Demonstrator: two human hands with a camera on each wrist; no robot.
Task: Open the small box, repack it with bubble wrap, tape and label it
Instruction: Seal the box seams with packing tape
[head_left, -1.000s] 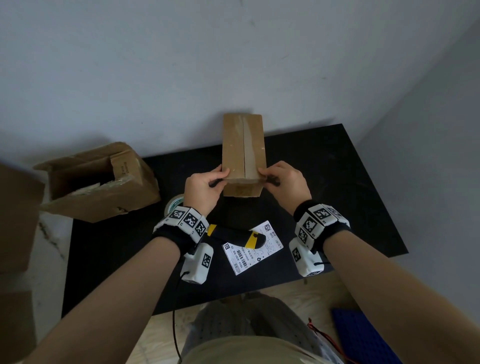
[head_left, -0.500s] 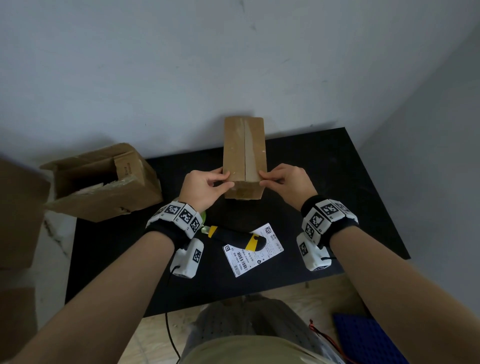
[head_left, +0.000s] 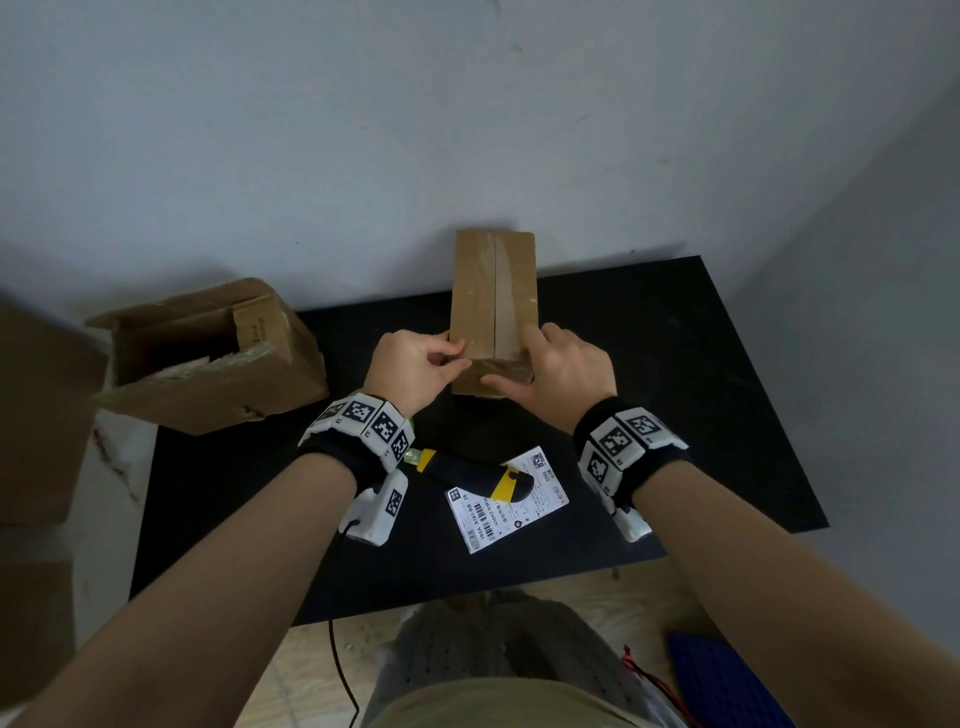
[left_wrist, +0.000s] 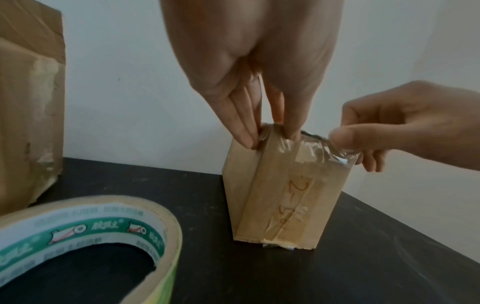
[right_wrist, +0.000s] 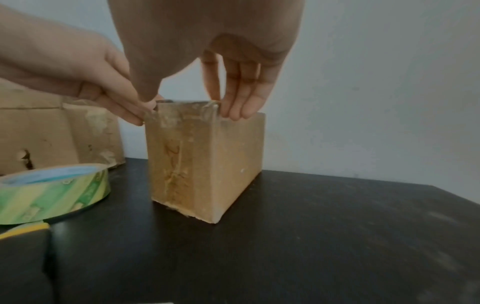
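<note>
Hands at the near top edge of the small box (head_left: 492, 306), smoothing clear tape (left_wrist: 311, 150).

Left hand (head_left: 413, 366) pinching the tape's left end at the corner, right hand (head_left: 558, 371) with thumb on the tape's other end and fingers down the right side, likely to seat it without wrinkles. Standing mid-surface (head_left: 701, 395), steadied from both sides. Tape roll (left_wrist: 85, 236), cutter (head_left: 467, 470) and label (head_left: 506, 499) waiting nearer.

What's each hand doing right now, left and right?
Left hand: fingers pinching the small box at its near top edge.
Right hand: thumb and fingers pinching clear tape at that edge.
</note>
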